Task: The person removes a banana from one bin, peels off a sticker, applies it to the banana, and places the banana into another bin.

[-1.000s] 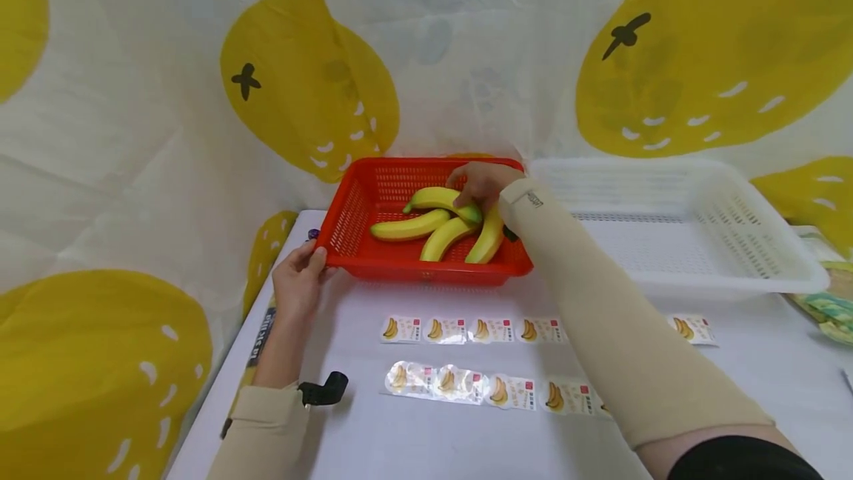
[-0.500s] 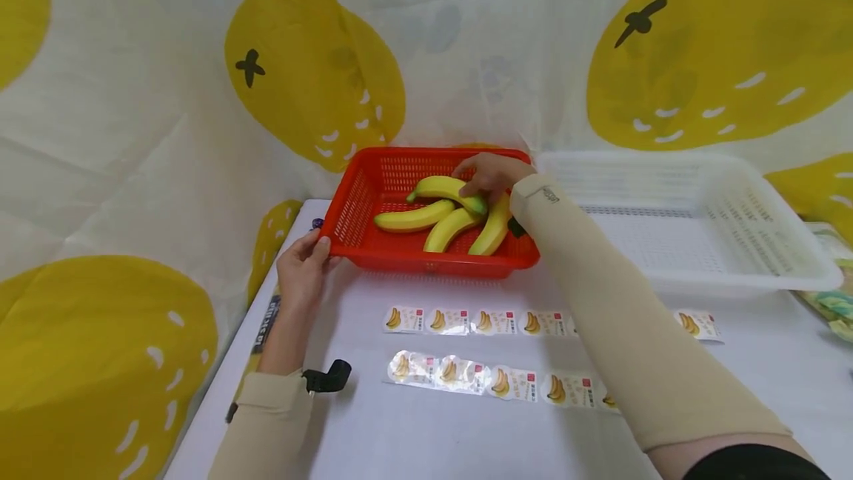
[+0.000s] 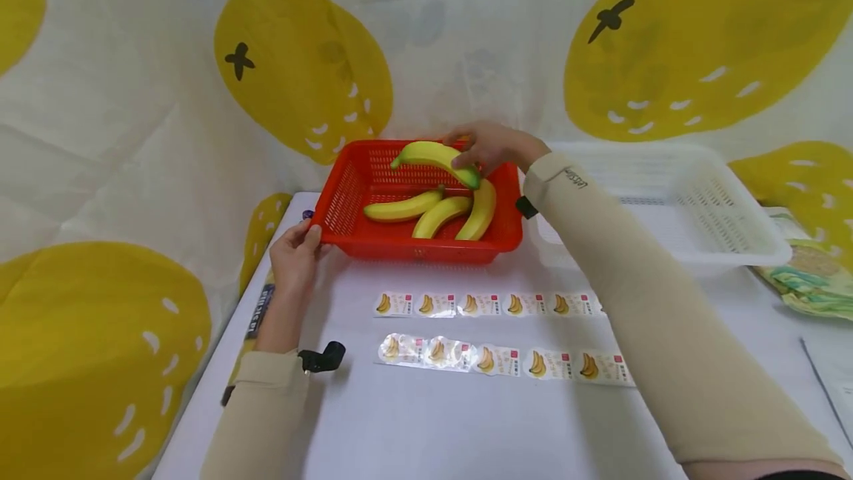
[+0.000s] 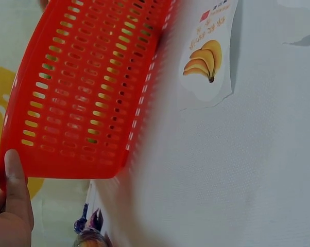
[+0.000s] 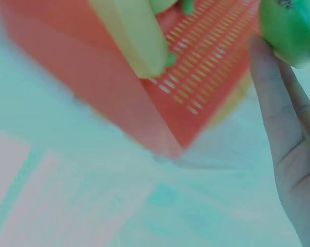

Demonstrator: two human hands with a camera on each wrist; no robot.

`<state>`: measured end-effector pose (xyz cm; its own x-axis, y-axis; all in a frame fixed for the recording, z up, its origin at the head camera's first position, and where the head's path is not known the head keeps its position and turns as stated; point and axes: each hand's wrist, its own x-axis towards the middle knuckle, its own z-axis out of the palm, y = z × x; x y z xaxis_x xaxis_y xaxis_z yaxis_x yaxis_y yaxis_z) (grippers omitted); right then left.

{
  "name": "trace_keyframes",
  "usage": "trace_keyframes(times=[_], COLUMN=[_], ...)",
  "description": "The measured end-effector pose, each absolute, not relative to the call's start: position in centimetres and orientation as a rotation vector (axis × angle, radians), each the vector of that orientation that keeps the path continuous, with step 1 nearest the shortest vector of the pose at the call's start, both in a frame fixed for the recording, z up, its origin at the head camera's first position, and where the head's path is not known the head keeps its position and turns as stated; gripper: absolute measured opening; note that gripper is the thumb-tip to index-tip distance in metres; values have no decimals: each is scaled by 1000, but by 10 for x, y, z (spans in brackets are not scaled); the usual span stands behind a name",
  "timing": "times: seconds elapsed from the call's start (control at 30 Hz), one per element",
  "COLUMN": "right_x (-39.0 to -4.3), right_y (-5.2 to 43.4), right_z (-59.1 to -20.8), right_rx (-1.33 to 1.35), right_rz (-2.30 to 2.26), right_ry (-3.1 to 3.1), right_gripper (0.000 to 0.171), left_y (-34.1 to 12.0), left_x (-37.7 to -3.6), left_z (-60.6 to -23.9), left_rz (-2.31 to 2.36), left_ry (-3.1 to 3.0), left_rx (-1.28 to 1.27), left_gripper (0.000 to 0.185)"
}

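Note:
My right hand [image 3: 491, 147] pinches a banana [image 3: 429, 154] near its green end and holds it above the others in a red plastic basket [image 3: 426, 249]. In the right wrist view the green tip of that banana [image 5: 291, 31] rests against the fingers [image 5: 268, 92]. Three more bananas lie on the basket floor, the rightmost banana [image 3: 481, 210] among them. With thumb and fingers, my left hand [image 3: 295, 250] grips the basket's front left corner. The left wrist view shows the thumb [image 4: 16, 177] on the outer side of the rim, while the fingertips behind it are mostly hidden.
Right of the red basket stands a white plastic basket [image 3: 720, 243]. Two strips of banana stickers [image 3: 480, 305] lie in front on the white table [image 3: 480, 435]; my right forearm covers part of them. A green and yellow bag [image 3: 809, 280] lies at the right.
My right hand has lifted the banana off the others, up toward the basket's back rim. The left hand keeps its hold on the corner. The head view has shifted slightly.

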<state>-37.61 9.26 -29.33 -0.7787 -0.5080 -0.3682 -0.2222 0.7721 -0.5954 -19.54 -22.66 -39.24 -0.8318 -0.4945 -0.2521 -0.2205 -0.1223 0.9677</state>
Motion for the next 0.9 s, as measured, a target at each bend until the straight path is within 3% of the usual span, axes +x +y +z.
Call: trace_keyframes(times=[0.23, 0.47, 0.7, 0.9], right_x=[-352, -287, -213, -170], right_y=[117, 156, 183, 190], right_z=[-262, -257, -291, -339], right_rx=[-710, -822, -937, -901], right_rz=[-892, -1017, -1071, -1094], right_ry=[2428, 2464, 2400, 2283], right_gripper=[58, 54, 50, 51], left_y=[-231, -229, -227, -228], left_x=[-213, -222, -219, -217], left_z=[-394, -391, -390, -390], left_rz=[-2096, -2158, -2176, -2203], left_ry=[-1886, -1824, -1752, -1706], left_rx=[807, 803, 806, 803], left_gripper=[47, 47, 46, 46])
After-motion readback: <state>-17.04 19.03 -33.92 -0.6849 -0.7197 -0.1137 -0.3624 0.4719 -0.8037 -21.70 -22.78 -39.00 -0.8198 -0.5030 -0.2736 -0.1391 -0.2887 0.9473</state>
